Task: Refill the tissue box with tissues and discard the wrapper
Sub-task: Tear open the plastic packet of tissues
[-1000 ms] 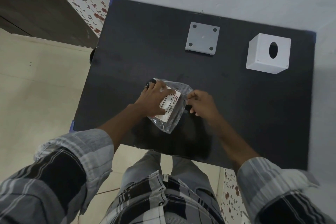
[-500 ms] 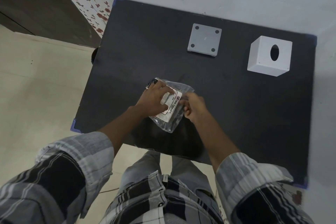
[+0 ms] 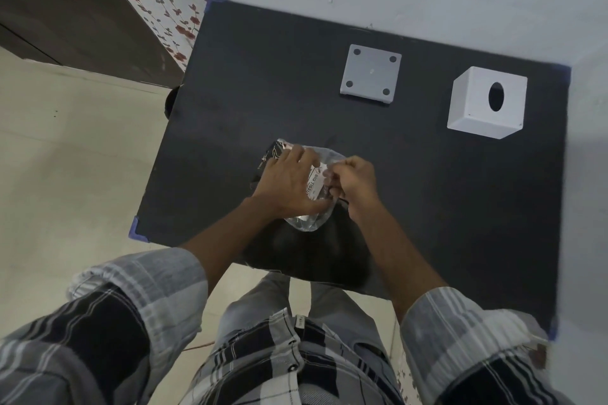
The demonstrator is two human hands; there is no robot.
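Observation:
A tissue pack (image 3: 315,187) in clear plastic wrapper with a white label lies near the front of the black table (image 3: 250,82). My left hand (image 3: 287,181) lies flat on top of it and presses it down. My right hand (image 3: 354,181) pinches the wrapper at the pack's right edge, fingers curled. The white cube tissue box (image 3: 487,102), with an oval hole in its top, stands at the back right. Its grey square base plate (image 3: 371,75) lies apart, to the left of the box.
The table stands against a pale wall at the back. A dark wooden cabinet (image 3: 65,23) and a floral panel (image 3: 164,20) lie to the left, over a beige tiled floor. The table's front edge is close to my legs.
My right hand has moved left onto the pack's right edge and closed on the wrapper. The left hand stays pressed on the pack.

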